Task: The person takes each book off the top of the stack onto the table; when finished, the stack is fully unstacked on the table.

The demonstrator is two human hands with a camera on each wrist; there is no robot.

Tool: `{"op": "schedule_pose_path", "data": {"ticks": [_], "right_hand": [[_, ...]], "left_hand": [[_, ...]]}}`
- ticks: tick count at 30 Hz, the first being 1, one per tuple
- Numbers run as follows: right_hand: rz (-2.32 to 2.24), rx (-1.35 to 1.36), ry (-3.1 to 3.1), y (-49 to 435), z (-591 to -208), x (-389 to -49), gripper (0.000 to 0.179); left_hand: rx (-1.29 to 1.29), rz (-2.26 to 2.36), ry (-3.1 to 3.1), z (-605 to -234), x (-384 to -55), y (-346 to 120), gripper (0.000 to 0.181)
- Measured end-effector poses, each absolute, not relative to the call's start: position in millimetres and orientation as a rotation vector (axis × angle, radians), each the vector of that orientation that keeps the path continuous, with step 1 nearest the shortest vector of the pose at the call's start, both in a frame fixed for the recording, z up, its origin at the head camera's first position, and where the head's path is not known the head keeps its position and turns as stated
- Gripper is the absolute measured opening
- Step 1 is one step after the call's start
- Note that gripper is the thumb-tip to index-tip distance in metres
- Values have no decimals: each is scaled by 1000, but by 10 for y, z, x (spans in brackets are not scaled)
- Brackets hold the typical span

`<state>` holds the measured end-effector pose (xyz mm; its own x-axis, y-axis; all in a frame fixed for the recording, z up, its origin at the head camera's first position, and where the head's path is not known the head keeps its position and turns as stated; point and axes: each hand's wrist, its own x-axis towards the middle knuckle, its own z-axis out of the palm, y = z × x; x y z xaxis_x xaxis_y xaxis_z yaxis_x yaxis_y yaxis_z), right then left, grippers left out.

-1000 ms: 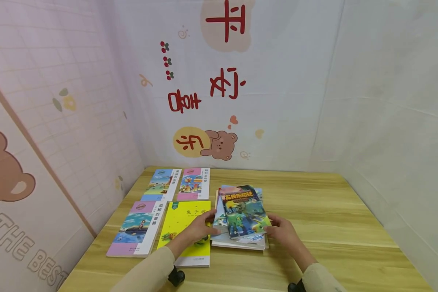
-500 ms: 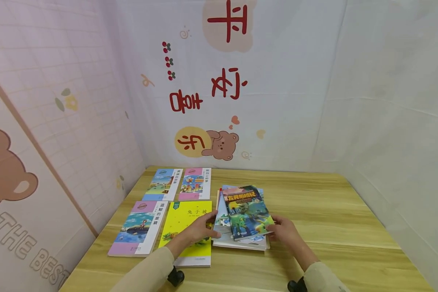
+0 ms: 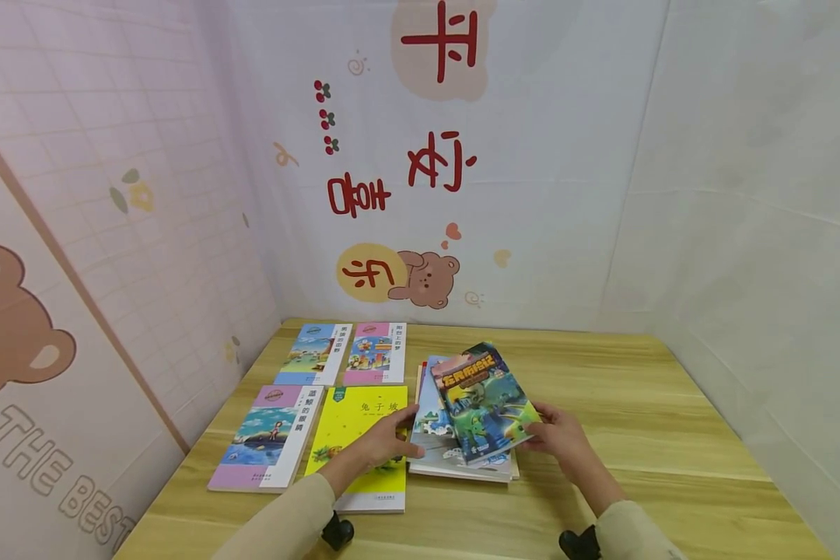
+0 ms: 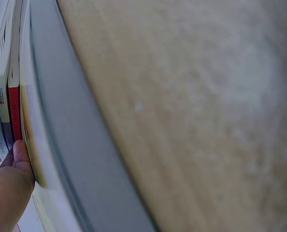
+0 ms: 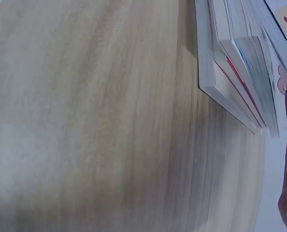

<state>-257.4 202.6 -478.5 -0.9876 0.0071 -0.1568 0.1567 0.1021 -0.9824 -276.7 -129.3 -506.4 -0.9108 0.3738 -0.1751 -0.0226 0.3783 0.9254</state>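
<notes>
A stack of several books (image 3: 427, 459) lies on the table, with page edges and spines showing in the wrist views. Its topmost paperback book (image 3: 486, 408), with green cartoon creatures on the cover, is tilted up and turned askew over the others. My right hand (image 3: 567, 443) pinches that book at its lower right corner, thumb on the cover. At the stack's left side my left hand (image 3: 381, 443) rests its fingers and thumb against the spines. A red spine (image 4: 14, 113) shows beside its finger (image 4: 21, 154) in the left wrist view.
Left of the stack lie a yellow book (image 3: 360, 490), partly under the left forearm, a pink and blue book (image 3: 262, 439), a blue book (image 3: 311, 354) and a pink book (image 3: 374, 354). Printed cloth walls (image 3: 560, 233) enclose the wooden table (image 3: 644, 435) behind and beside.
My right hand has taken the top book's corner and moved right with it; the book has turned and lifted at an angle. The left hand has stayed at the stack.
</notes>
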Motion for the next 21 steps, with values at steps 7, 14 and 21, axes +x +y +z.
{"op": "schedule_pose_path", "data": {"ticks": [7, 14, 21], "right_hand": [[-2083, 127, 2223, 2080, -4773, -2643, 56], [-2166, 179, 2236, 2187, -4710, -2789, 58], [-2245, 240, 2227, 2406, -4653, -2980, 62]], "left_hand": [[290, 1544, 2283, -5065, -2769, -1307, 90], [299, 1538, 2294, -5067, -2771, -1305, 89], [300, 1533, 2298, -5076, -2762, -1297, 89]]}}
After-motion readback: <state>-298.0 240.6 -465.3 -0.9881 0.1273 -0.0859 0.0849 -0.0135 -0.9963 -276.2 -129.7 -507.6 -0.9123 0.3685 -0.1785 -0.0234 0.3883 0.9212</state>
